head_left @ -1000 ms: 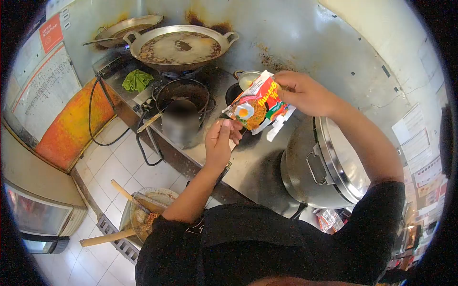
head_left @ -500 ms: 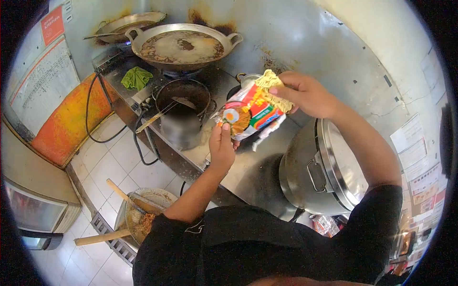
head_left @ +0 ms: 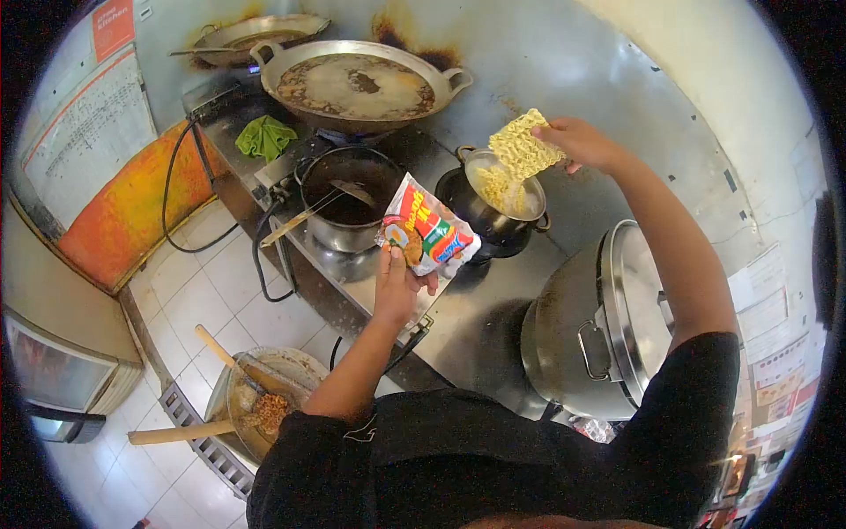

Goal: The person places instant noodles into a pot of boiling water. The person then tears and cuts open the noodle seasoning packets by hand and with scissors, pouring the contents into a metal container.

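My right hand (head_left: 577, 145) pinches a block of dry instant noodles (head_left: 527, 148) by its edge, above a small two-handled pot (head_left: 539, 208). Inside that pot are pale liquid and some noodles (head_left: 500, 189). My left hand (head_left: 401, 286) grips the noodle packet (head_left: 427, 227), a red, white and green wrapper with a picture of an egg on it. The packet is tilted, left of the small pot. Behind it stands a dark pan (head_left: 339, 167) with a spatula (head_left: 308, 212) lying across it.
A large wok of oil (head_left: 361, 55) sits at the back, near a smaller wok (head_left: 264, 31). A green cloth (head_left: 264, 138) lies on the counter. At right stands a big lidded steel pot (head_left: 564, 344). A basin with wooden-handled strainers (head_left: 300, 361) is at lower left.
The noodle block has come out of the packet and moved right, over the small pot, in my right hand. My left hand has lowered slightly with the packet.
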A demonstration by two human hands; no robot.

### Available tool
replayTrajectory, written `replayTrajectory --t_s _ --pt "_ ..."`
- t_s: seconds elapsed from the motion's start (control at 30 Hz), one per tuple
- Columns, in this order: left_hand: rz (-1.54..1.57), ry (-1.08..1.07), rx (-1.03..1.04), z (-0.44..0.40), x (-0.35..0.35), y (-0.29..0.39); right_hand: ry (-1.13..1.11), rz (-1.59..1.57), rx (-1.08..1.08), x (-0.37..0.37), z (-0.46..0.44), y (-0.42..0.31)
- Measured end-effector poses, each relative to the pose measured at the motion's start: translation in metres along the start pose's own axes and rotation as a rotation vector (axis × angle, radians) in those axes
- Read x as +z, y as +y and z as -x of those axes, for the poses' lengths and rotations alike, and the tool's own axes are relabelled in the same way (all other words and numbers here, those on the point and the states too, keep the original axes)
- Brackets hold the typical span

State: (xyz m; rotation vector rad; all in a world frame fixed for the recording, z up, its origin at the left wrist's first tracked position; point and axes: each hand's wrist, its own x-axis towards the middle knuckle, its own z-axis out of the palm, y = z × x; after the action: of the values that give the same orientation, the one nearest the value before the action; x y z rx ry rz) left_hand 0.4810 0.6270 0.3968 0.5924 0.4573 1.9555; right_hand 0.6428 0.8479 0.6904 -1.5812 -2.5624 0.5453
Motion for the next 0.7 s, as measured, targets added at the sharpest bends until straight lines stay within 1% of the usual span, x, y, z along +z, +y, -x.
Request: replayTrajectory --t_s 0.07,0.17,0.2,0.23,0.27,0.3,0.33,0.37,0.4,0.43,0.47,0.5,0.53,0.57,0.6,0.63,0.7 --pt "0.049 0.012 -0.014 0.009 0.000 0.011 -0.118 0.371 -0.128 0.008 -0.035 0.019" --pt "-0.012 0.081 -0.115 0.027 -0.006 0.025 -0.197 0.785 -0.236 0.038 -0.092 0.065" --pt "-0.154 0.024 -0.051 0.029 -0.014 0.025 -0.203 0.895 -0.258 0.049 -0.105 0.075" --pt "-0.292 -0.025 0.021 0.031 -0.022 0.025 -0.122 0.889 -0.242 0.055 -0.109 0.077" --pt "-0.607 -0.190 0.055 0.032 -0.068 0.008 -0.043 0.880 -0.221 0.060 -0.109 0.078" --pt "-0.523 -0.252 0.017 0.039 -0.080 0.005 0.037 0.871 -0.196 0.063 -0.107 0.078" --pt "-0.267 -0.260 -0.101 0.046 -0.078 0.009 0.039 0.963 -0.194 0.060 -0.102 0.063" --pt "-0.016 -0.210 -0.221 0.052 -0.072 0.014 0.040 1.054 -0.192 0.055 -0.094 0.042" --pt "0.150 -0.134 -0.306 0.060 -0.066 0.025 0.135 0.959 -0.362 0.053 -0.084 0.031" --pt "-0.043 -0.040 -0.300 0.067 -0.055 0.036 0.230 0.856 -0.522 0.051 -0.072 0.022" --pt "-0.235 0.052 -0.312 0.073 -0.044 0.047 0.284 0.779 -0.625 0.050 -0.054 0.006" --pt "-0.201 0.073 -0.306 0.075 -0.040 0.050 0.342 0.697 -0.721 0.050 -0.028 -0.018" --pt "-0.168 0.094 -0.300 0.076 -0.036 0.054 0.308 0.686 -0.753 0.044 0.018 -0.055" --pt "-0.122 0.102 -0.284 0.080 -0.032 0.051 0.264 0.530 -0.945 0.043 0.048 -0.070" --pt "-0.077 0.110 -0.267 0.083 -0.029 0.048 0.107 0.381 -1.031 0.044 0.081 -0.085" --pt "-0.272 0.123 -0.232 0.087 -0.016 0.048 -0.040 0.228 -1.109 0.046 0.114 -0.093" --pt "-0.545 0.063 -0.195 0.090 -0.012 0.040 -0.247 0.076 -0.974 0.053 0.178 -0.089"
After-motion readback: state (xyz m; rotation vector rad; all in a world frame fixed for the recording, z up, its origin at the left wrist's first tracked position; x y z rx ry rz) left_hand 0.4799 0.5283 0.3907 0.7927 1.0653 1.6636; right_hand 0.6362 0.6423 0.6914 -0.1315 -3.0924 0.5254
